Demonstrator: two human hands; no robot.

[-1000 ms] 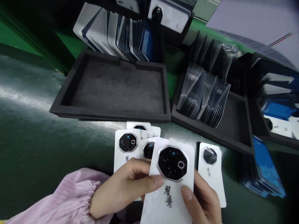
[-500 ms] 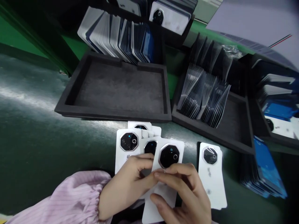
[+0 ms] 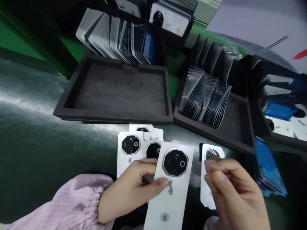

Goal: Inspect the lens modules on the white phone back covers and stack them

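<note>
My left hand (image 3: 134,188) grips a white phone-shaped panel (image 3: 175,195), thumb on its face, fingers behind. The panel has a black octagonal camera patch at the top and dark printed marks below. To its right, my right hand (image 3: 232,188) is raised with thumb and fingers pinched together; a faint clear film seems to trail from the fingertips. Behind that hand lies a small stack of white panels (image 3: 206,191), partly covered. More white panels (image 3: 123,159) with the same black patch lie left of and behind the held one.
A bare black tray (image 3: 122,91) stands beyond the panels, with a row of upright cards (image 3: 107,32) behind it. Another black tray (image 3: 240,118) holds clear-edged sheets (image 3: 203,92). Blue cards (image 3: 270,166) are stacked at the right, below a tray of mixed cards.
My right hand has moved off the held panel, to the right, with its fingers now pinched. The held panel's printed marks have come into view. The whole view has shifted slightly.
</note>
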